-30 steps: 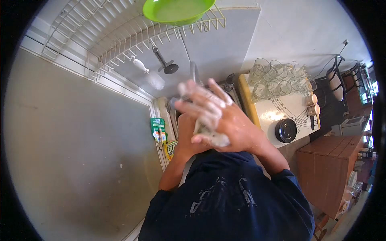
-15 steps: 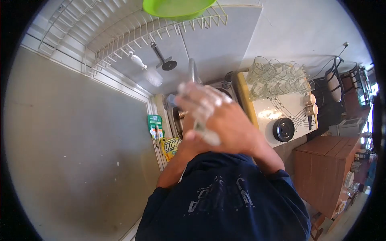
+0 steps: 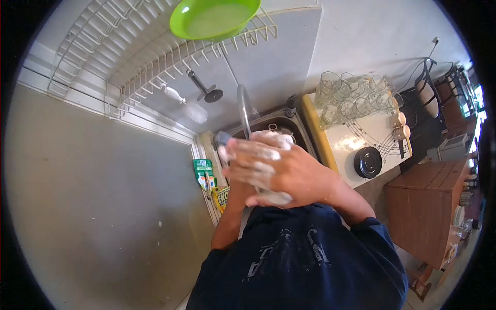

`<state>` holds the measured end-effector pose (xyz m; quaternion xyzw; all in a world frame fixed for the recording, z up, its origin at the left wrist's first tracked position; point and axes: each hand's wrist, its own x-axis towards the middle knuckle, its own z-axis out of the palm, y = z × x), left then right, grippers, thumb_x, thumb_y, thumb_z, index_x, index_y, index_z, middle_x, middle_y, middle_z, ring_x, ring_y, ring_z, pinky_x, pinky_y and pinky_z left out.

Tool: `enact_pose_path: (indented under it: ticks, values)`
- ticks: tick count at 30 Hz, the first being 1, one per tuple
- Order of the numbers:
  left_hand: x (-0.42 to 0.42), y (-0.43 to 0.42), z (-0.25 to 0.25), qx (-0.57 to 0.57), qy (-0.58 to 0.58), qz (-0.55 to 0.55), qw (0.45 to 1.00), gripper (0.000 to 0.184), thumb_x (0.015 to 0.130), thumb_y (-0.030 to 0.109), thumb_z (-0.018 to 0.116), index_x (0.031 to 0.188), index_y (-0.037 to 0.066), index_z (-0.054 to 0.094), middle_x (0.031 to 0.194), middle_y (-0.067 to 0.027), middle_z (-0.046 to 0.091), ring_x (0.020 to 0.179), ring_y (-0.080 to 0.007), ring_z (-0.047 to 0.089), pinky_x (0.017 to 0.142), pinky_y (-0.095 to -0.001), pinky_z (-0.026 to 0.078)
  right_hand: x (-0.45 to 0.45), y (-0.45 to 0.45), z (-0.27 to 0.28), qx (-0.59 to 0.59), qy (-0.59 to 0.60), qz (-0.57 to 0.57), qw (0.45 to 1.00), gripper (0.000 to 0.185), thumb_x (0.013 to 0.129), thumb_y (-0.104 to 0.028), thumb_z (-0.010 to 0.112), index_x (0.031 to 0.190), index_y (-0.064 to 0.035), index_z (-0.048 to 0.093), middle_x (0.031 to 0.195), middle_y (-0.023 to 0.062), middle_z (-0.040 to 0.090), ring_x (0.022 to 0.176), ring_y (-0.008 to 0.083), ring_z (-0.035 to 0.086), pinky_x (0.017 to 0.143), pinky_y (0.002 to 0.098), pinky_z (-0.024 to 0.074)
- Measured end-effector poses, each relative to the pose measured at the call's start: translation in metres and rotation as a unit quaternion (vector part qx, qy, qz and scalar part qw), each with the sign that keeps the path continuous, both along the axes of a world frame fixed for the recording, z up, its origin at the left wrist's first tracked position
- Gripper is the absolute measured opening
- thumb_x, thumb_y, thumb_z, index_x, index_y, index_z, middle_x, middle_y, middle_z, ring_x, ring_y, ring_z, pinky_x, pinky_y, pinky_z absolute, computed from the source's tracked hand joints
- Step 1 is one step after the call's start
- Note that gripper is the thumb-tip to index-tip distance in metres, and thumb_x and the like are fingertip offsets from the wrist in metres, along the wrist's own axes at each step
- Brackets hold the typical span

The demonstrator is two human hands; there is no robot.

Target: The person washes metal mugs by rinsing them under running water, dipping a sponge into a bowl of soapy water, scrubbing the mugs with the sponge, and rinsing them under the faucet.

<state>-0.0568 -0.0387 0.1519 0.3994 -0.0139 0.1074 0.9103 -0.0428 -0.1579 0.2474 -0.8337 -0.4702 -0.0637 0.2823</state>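
Observation:
Both of my hands are pressed together over the sink, coated in white foam. On top lies my right hand, open, its fingers stretched across the other hand and smeared by motion. My left hand is underneath and mostly covered; foamy fingers that look stretched out show past the far edge of the right one. I see no object between the palms. Just beyond the hands rises the curved metal faucet; whether water runs is hidden.
A wire rack with a green bowl hangs above. A white brush and a pizza cutter hang below it. Left of the sink stand a green pouch and yellow packet. Glasses and a black round container occupy the right counter.
My hands have shifted slightly down and toward my body, still rubbing together, with foam on them. The view has tilted, so more of the faucet, sink and green bowl shows.

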Motion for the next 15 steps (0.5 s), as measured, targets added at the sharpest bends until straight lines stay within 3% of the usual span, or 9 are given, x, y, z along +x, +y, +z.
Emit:
enact_pose_path:
  ticks: [1,2,3,4,5,7,8,12,15]
  values:
    - [0.007,0.016,0.008,0.000,-0.003,-0.001,1.000,0.050,0.069,0.035,0.077,0.108,0.007,0.062,0.102,-0.0091,0.067,0.100,-0.0233,0.065,0.085,-0.0366,0.051,0.002,-0.006,-0.004,0.000,-0.003,-0.001,1.000,0.057,0.091,-0.047,0.051,0.136,-0.0108,0.047,0.143,0.0152,0.042,0.136,0.0305,0.036,0.112,0.0460,0.0293]
    - [0.015,0.031,0.014,0.277,-0.133,-0.038,0.951,0.055,0.070,0.035,0.077,0.114,0.007,0.058,0.108,-0.0105,0.064,0.105,-0.0241,0.063,0.087,-0.0374,0.050,0.006,-0.011,-0.011,0.006,-0.020,-0.025,0.999,0.058,0.091,-0.048,0.050,0.136,-0.0108,0.047,0.144,0.0152,0.041,0.136,0.0306,0.036,0.111,0.0461,0.0297]
    - [0.020,0.039,0.020,0.528,-0.247,-0.071,0.810,0.061,0.070,0.035,0.076,0.120,0.007,0.054,0.114,-0.0120,0.062,0.109,-0.0249,0.061,0.090,-0.0382,0.049,0.010,-0.014,-0.018,0.013,-0.034,-0.049,0.998,0.059,0.091,-0.049,0.050,0.136,-0.0107,0.047,0.144,0.0152,0.041,0.136,0.0306,0.037,0.111,0.0462,0.0302]
    - [0.022,0.039,0.028,0.637,-0.101,-0.232,0.728,0.068,0.072,0.036,0.076,0.127,0.009,0.047,0.124,-0.0132,0.057,0.116,-0.0267,0.056,0.093,-0.0394,0.046,0.016,-0.015,-0.020,0.037,-0.003,-0.084,0.996,0.059,0.092,-0.050,0.047,0.136,-0.0103,0.046,0.144,0.0157,0.040,0.135,0.0311,0.038,0.111,0.0460,0.0304]
    - [0.017,0.033,0.029,0.636,-0.100,-0.235,0.728,0.068,0.072,0.036,0.076,0.127,0.009,0.047,0.124,-0.0132,0.057,0.116,-0.0267,0.056,0.093,-0.0394,0.046,0.015,-0.013,-0.019,0.037,-0.001,-0.085,0.996,0.059,0.092,-0.050,0.047,0.136,-0.0103,0.046,0.144,0.0157,0.040,0.135,0.0311,0.038,0.111,0.0460,0.0304]
    - [0.004,0.013,0.027,0.545,-0.147,-0.035,0.824,0.061,0.074,0.030,0.075,0.126,0.012,0.050,0.124,-0.0126,0.058,0.115,-0.0297,0.057,0.092,-0.0406,0.047,0.020,-0.003,-0.013,0.056,0.018,-0.074,0.996,0.061,0.089,-0.050,0.053,0.137,-0.0124,0.047,0.144,0.0144,0.041,0.133,0.0320,0.039,0.110,0.0469,0.0312]
    - [0.001,0.009,0.017,0.388,-0.024,-0.049,0.920,0.056,0.077,0.024,0.072,0.128,0.014,0.048,0.125,-0.0118,0.057,0.114,-0.0311,0.057,0.093,-0.0409,0.046,0.016,0.004,-0.012,0.035,-0.010,-0.045,0.998,0.062,0.089,-0.052,0.053,0.137,-0.0130,0.046,0.143,0.0143,0.042,0.132,0.0329,0.041,0.109,0.0470,0.0321]
    - [0.029,0.018,0.019,0.392,-0.213,-0.075,0.892,0.045,0.078,0.025,0.071,0.118,0.012,0.055,0.115,-0.0114,0.061,0.108,-0.0297,0.060,0.092,-0.0399,0.047,0.005,-0.001,-0.005,-0.004,-0.025,0.062,0.998,0.072,0.087,-0.060,0.049,0.142,-0.0147,0.039,0.146,0.0183,0.037,0.137,0.0329,0.034,0.110,0.0484,0.0318]
    - [0.040,0.024,0.020,0.384,-0.381,-0.089,0.837,0.035,0.078,0.025,0.071,0.108,0.011,0.062,0.106,-0.0109,0.064,0.102,-0.0284,0.062,0.090,-0.0390,0.047,0.011,-0.007,-0.009,0.091,0.039,-0.020,0.995,0.080,0.083,-0.065,0.051,0.145,-0.0169,0.035,0.152,0.0189,0.026,0.140,0.0366,0.027,0.111,0.0489,0.0289]
